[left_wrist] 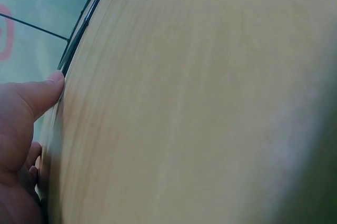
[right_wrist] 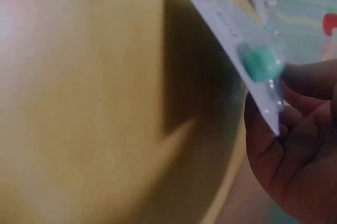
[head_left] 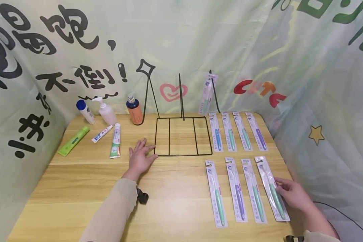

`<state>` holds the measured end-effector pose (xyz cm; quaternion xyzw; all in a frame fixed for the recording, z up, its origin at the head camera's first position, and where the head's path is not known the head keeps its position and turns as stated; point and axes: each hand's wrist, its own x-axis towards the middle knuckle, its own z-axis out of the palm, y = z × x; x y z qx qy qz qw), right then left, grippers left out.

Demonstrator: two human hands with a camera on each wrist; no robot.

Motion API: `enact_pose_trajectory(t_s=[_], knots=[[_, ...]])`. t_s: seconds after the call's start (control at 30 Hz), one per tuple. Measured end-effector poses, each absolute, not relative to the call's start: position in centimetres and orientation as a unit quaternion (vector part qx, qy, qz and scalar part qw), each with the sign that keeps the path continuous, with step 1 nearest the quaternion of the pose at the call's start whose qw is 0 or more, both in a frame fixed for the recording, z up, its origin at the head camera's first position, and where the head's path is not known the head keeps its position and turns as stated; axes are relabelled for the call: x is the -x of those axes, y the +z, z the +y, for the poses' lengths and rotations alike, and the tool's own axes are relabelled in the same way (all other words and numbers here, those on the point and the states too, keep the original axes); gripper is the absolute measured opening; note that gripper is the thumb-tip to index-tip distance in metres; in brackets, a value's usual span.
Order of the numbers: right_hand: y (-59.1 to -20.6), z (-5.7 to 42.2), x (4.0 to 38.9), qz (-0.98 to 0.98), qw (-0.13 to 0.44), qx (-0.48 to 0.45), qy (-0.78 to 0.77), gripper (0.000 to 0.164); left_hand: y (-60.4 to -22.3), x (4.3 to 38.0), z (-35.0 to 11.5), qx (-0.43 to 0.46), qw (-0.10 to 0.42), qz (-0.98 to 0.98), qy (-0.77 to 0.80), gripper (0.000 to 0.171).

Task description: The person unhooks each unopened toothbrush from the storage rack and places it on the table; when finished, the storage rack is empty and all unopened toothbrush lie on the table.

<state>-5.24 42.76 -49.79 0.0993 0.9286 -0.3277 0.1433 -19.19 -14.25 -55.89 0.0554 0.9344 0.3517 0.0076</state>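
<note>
My right hand pinches the right edge of a packaged toothbrush with a green handle. In the right wrist view the white card of this toothbrush pack tilts up off the table, with the thumb in front and fingers behind. My left hand rests with spread fingers at the left front corner of a black wire rack. The left wrist view shows the left thumb touching the rack's wire. One packaged toothbrush hangs on the rack's right upright.
Several packaged toothbrushes lie in two rows on the wooden table, beside and in front of the rack. On the left are toothpaste tubes, a green tube, a pump bottle, an orange bottle and a blue-capped bottle.
</note>
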Motion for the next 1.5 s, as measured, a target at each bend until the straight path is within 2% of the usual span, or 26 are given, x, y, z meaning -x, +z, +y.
enact_pose_trajectory(t_s=[0.13,0.27,0.4,0.63,0.8,1.07,1.23,1.37,1.5], knots=[[-50.6,43.0,5.0,0.926,0.173,-0.106,-0.319,0.050,-55.8,19.2,-14.5,-0.055,0.009,0.935,0.349,0.049],[-50.5,42.9,4.9,0.928,0.167,-0.116,-0.312,0.048,-55.8,19.3,-14.5,-0.053,0.016,0.935,0.350,0.049],[-50.2,42.4,4.8,0.939,0.144,-0.118,-0.288,0.046,-55.8,19.2,-14.4,-0.052,0.017,0.934,0.352,0.049],[-48.9,39.4,5.4,0.943,0.101,-0.162,-0.271,0.057,-55.9,19.2,-14.5,-0.052,0.014,0.934,0.352,0.048],[-47.7,34.9,7.0,0.946,0.031,-0.134,-0.295,0.054,-56.1,19.2,-14.7,-0.049,0.016,0.935,0.352,0.049],[-47.1,28.2,12.8,0.897,-0.115,-0.017,-0.425,0.036,-56.5,19.1,-14.9,-0.051,0.019,0.932,0.359,0.049],[-45.6,25.1,18.5,0.828,-0.186,0.013,-0.529,0.041,-56.4,19.2,-14.9,-0.048,0.019,0.934,0.353,0.049],[-43.6,23.1,22.7,0.791,-0.192,0.010,-0.581,0.047,-56.2,19.4,-14.8,-0.047,0.019,0.935,0.352,0.050],[-42.1,22.0,25.9,0.756,-0.149,-0.002,-0.638,0.058,-55.9,19.4,-14.6,-0.051,0.022,0.932,0.357,0.050]])
